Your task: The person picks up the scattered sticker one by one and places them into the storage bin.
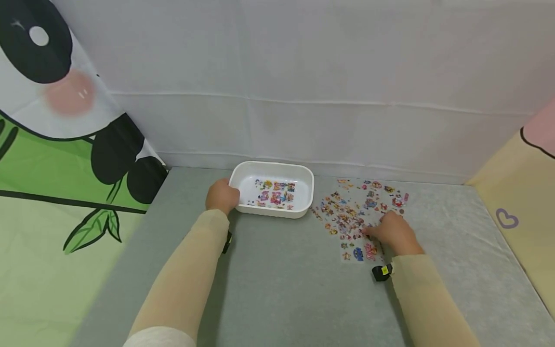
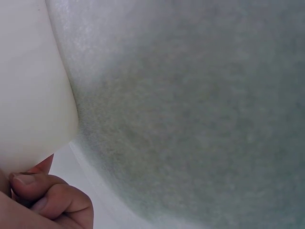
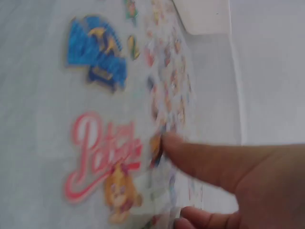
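In the head view, my left hand (image 1: 222, 196) grips the left end of a white plastic tray (image 1: 270, 212). Close up in the left wrist view, its fingers (image 2: 66, 198) curl against the tray's pale outer wall (image 2: 33, 86). Clear sheets of small cartoon stickers (image 1: 277, 195) lie inside the tray. To its right, more sticker sheets (image 1: 347, 217) are spread and overlap. At their right side, my right hand (image 1: 395, 233) holds the edge of a sticker sheet (image 3: 102, 143), its thumb (image 3: 200, 160) on top and its other fingertips by the edge, partly hidden.
The table's grey cover (image 1: 286, 279) lies beneath everything. A white cloth backdrop (image 1: 321, 86) rises right behind the tray and sheets. Printed panels flank the table, a green one (image 1: 47, 231) at left and a cream one (image 1: 520, 193) at right.
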{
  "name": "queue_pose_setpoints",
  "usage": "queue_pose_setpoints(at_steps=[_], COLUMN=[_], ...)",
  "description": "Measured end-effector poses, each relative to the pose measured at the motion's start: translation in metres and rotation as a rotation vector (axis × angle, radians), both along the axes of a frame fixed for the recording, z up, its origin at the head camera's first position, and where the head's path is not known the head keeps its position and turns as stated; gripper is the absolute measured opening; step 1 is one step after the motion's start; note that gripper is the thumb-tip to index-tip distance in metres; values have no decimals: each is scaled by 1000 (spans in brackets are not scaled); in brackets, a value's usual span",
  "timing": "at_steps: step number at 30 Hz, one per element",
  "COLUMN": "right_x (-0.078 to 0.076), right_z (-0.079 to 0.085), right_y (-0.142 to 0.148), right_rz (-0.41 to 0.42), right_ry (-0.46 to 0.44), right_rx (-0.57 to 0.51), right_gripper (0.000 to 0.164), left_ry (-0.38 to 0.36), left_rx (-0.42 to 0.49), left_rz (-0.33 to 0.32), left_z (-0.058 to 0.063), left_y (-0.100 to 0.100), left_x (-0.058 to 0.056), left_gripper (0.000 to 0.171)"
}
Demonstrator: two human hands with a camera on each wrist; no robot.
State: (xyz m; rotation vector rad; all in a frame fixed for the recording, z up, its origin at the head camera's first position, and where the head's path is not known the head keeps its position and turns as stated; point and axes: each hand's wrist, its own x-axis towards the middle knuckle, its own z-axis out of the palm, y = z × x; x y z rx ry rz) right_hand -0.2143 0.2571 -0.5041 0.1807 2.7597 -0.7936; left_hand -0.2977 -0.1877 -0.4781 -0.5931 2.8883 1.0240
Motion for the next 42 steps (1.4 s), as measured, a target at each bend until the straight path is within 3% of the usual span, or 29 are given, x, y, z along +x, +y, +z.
queue_pose_setpoints(at_steps=[2, 6, 15, 25, 29, 36, 42], right_x=[-1, 0, 4, 11, 14, 18, 25], right_z=[1, 2, -1, -1, 1, 8, 23], right_y=[-1, 3, 6, 8, 10, 5, 4], right_rz=[-39, -36, -103, -103, -106, -172, -202], right_ry=[-25, -32, -42, 53, 76, 34, 37], right_rx=[-5, -5, -56, -81, -216, -466, -519], right_gripper=[50, 54, 40, 27, 27, 29, 34], left_ry=[9, 26, 28, 17, 20, 16, 15], left_rx=[-1, 7, -8, 21, 16, 28, 19], left_rz=[-5, -14, -23, -13, -15, -5, -10], left_z=[-2, -5, -2, 2, 3, 2, 0], left_y=[0, 0, -1, 2, 2, 0, 0], left_x=[-1, -2, -2, 2, 3, 2, 0], left_gripper=[46, 46, 47, 48, 47, 47, 48])
